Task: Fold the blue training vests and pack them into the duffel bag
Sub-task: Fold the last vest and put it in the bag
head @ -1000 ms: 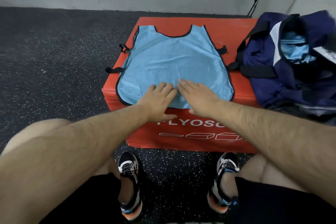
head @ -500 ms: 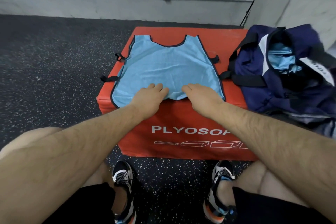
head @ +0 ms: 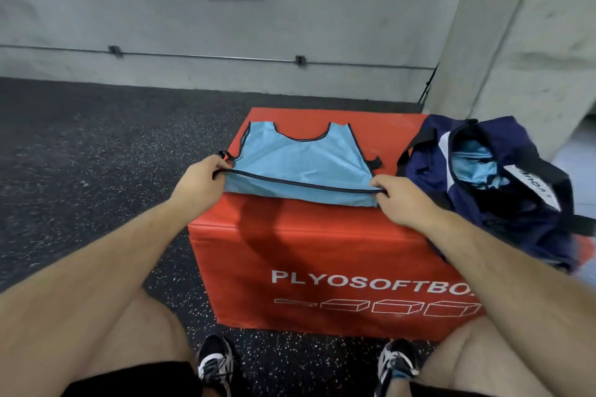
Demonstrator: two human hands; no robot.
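Note:
A light blue training vest (head: 300, 158) with dark trim lies on top of the red soft box (head: 316, 235). Its bottom hem is lifted and stretched taut across the vest's middle. My left hand (head: 201, 179) pinches the hem's left corner. My right hand (head: 398, 200) pinches the right corner. To the right, a navy duffel bag (head: 503, 190) stands open on the box's far right side, with more light blue fabric (head: 474, 167) showing inside it.
The box stands on dark speckled rubber floor (head: 96, 155), with a concrete wall behind and a concrete pillar (head: 503, 42) at the back right. My knees and shoes are at the frame's bottom, close to the box's front face.
Both hands left the vest's flat lower middle, moved apart to the hem's corners, gripped them and lifted the hem up over the vest. The camera tilted upward.

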